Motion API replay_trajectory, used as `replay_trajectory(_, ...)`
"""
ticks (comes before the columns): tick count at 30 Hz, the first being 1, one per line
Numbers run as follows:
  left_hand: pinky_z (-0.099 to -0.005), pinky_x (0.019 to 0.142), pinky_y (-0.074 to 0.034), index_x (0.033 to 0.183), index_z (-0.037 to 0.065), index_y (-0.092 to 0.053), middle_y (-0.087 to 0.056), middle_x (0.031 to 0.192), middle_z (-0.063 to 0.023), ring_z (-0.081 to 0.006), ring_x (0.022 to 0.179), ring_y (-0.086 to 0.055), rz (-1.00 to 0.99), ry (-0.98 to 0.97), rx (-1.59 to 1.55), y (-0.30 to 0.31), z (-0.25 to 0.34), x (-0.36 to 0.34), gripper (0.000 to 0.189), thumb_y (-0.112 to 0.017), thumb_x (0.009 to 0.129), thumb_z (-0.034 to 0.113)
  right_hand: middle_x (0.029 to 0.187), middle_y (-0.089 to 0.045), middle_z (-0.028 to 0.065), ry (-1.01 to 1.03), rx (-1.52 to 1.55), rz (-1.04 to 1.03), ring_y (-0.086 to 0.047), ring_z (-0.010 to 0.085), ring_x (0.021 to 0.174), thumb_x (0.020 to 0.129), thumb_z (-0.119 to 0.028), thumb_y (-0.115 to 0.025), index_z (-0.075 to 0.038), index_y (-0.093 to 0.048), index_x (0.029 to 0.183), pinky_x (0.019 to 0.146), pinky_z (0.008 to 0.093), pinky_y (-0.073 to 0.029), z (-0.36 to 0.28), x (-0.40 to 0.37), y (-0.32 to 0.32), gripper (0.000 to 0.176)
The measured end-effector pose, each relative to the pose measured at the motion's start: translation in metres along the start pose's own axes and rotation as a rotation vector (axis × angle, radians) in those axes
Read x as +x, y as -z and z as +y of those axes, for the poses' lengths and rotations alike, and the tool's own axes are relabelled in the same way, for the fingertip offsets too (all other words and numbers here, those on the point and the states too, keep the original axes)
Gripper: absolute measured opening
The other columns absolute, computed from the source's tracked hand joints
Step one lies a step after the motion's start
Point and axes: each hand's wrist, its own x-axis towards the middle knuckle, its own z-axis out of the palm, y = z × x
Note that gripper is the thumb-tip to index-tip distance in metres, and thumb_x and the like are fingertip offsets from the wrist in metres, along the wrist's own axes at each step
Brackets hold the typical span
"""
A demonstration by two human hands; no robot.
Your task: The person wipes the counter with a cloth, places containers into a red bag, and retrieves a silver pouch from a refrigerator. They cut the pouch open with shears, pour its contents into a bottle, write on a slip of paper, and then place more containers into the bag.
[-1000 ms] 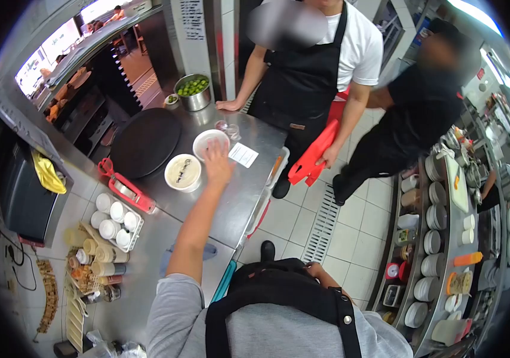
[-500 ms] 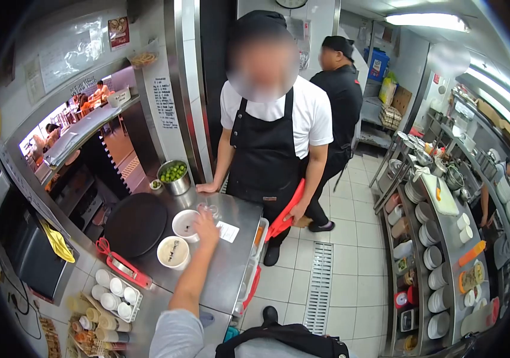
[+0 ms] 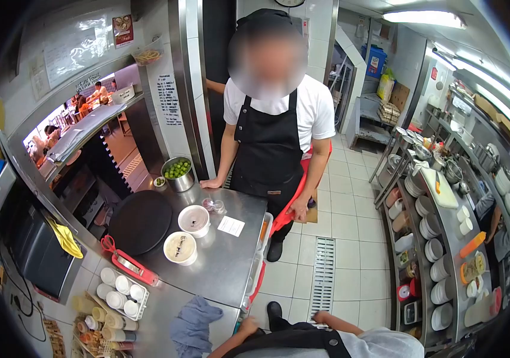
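My left hand (image 3: pixel 247 325) is low beside the counter's front edge, close to a small teal thing. Its fingers are too small to make out. My right hand (image 3: pixel 321 318) is near the front of my black apron (image 3: pixel 290 340), its fingers hardly visible. On the steel counter (image 3: pixel 207 280), a crumpled blue-grey cloth (image 3: pixel 194 325) lies near my left arm. Farther back stand a round white tub (image 3: pixel 180 248) with dark writing on its lid and a second white tub (image 3: pixel 194 221). Small clear cups (image 3: pixel 213 206) and a white paper slip (image 3: pixel 230 225) lie beyond them.
A person in a black apron (image 3: pixel 270 155) stands across the counter, one hand on it, the other by a red item (image 3: pixel 293 206). A round black plate (image 3: pixel 140 222), a pot of green limes (image 3: pixel 177 173), white cups (image 3: pixel 122 292) and a loaded shelf rack (image 3: pixel 431 256) surround the area.
My left hand has drawn back from the tubs to the counter's front edge. My right hand has come into view. The person in black behind has mostly passed out of sight.
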Motion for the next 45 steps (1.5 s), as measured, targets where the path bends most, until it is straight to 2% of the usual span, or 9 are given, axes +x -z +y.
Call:
replay_trajectory(12, -0.0395, 0.079, -0.049, 0.096, 0.007, -0.068, -0.066, 0.1, -0.0142, -0.0306, 0.093, -0.063, -0.62, -0.285, 0.018, -0.121, -0.07, 0.058, 0.049, -0.06, 0.075, 0.051, 0.092, -0.066, 0.0136, 0.038, 0.514, 0.314, -0.063, 0.0281, 0.087, 0.083, -0.042, -0.054, -0.016, -0.067, 0.098, 0.079, 0.0369, -0.049, -0.079, -0.013, 0.109, 0.033)
replay_trajectory(21, -0.0405, 0.078, -0.049, 0.096, 0.005, -0.067, -0.066, 0.1, -0.0142, -0.0302, 0.091, -0.063, -0.551, -0.155, -0.119, -0.089, -0.065, 0.052, 0.049, -0.059, 0.077, 0.05, 0.107, -0.063, 0.0132, 0.21, -0.078, -0.084, -0.061, 0.0306, 0.095, 0.087, -0.037, -0.049, -0.011, -0.057, 0.116, 0.08, 0.0437, -0.049, 0.115, 0.053, -0.066, 0.04)
replay_trajectory(24, -0.0406, 0.078, -0.05, 0.096, 0.005, -0.067, -0.066, 0.1, -0.0143, -0.0302, 0.091, -0.064, -0.5, -0.105, -0.15, -0.087, -0.066, 0.056, 0.049, -0.059, 0.077, 0.049, 0.105, -0.063, 0.0073, -0.407, 1.008, -0.035, -0.061, 0.0256, 0.097, 0.087, -0.035, -0.054, -0.013, -0.057, 0.116, 0.075, 0.0473, -0.051, 0.091, -0.055, 0.01, 0.036)
replay_trajectory(33, -0.0411, 0.077, -0.05, 0.095, 0.004, -0.067, -0.065, 0.101, -0.0146, -0.0301, 0.09, -0.064, -0.277, 0.153, -0.222, -0.076, -0.071, 0.054, 0.049, -0.058, 0.078, 0.048, 0.091, -0.058, 0.0126, -0.351, 0.736, 2.097, -0.055, 0.0236, 0.08, 0.089, -0.017, -0.056, 0.003, -0.053, 0.101, 0.077, 0.0337, -0.044, 0.259, -0.228, 0.386, 0.024)
replay_trajectory(37, -0.0413, 0.077, -0.05, 0.095, 0.003, -0.067, -0.065, 0.101, -0.0147, -0.0301, 0.09, -0.064, -0.121, 0.242, -0.231, -0.082, -0.07, 0.049, 0.048, -0.057, 0.079, 0.048, 0.107, -0.06, 0.0202, -0.169, 0.75, 2.335, -0.058, 0.0267, 0.1, 0.09, -0.024, -0.052, 0.005, -0.052, 0.117, 0.087, 0.0357, -0.045, 0.245, -0.171, 0.593, 0.039)
replay_trajectory(39, -0.0414, 0.077, -0.05, 0.095, 0.003, -0.067, -0.065, 0.101, -0.0147, -0.03, 0.09, -0.064, -0.072, 0.324, -0.24, -0.089, -0.044, 0.035, 0.048, -0.057, 0.079, 0.048, 0.107, -0.059, 0.024, -0.613, 0.267, 1.967, -0.06, 0.0286, 0.089, 0.089, -0.021, -0.052, 0.007, -0.05, 0.116, 0.08, 0.0349, -0.048, 0.216, -0.017, 0.651, 0.039)
replay_trajectory(41, -0.0415, 0.077, -0.05, 0.095, 0.003, -0.067, -0.065, 0.101, -0.0148, -0.03, 0.089, -0.064, -0.124, 0.449, -0.23, -0.096, 0.004, 0.004, 0.048, -0.056, 0.079, 0.047, 0.102, -0.062, 0.0178, 0.177, 0.129, 0.9, -0.062, 0.0248, 0.087, 0.085, -0.03, -0.055, 0.001, -0.056, 0.111, 0.08, 0.0349, -0.049, 0.069, 0.092, 0.54, 0.041)
replay_trajectory(43, -0.0416, 0.077, -0.05, 0.095, 0.003, -0.067, -0.065, 0.101, -0.0149, -0.03, 0.089, -0.064, -0.142, 0.47, -0.339, -0.096, 0.053, -0.003, 0.048, -0.056, 0.079, 0.047, 0.098, -0.066, 0.0116, 0.355, 0.069, -0.445, -0.063, 0.021, 0.086, 0.082, -0.039, -0.057, -0.004, -0.061, 0.107, 0.08, 0.0349, -0.049, -0.09, 0.063, 0.361, 0.043)
replay_trajectory(45, -0.0411, 0.075, -0.05, 0.097, 0.003, -0.065, -0.065, 0.094, -0.0167, -0.029, 0.083, -0.063, 0.171, 0.077, -0.656, -0.103, 0.087, -0.008, 0.034, -0.055, 0.085, 0.034, 0.086, -0.068, 0.0068, 0.404, -0.542, -0.876, -0.064, 0.0192, 0.08, 0.077, -0.045, -0.059, -0.008, -0.068, 0.094, 0.077, 0.0332, -0.049, -0.197, -0.046, 0.273, 0.042)
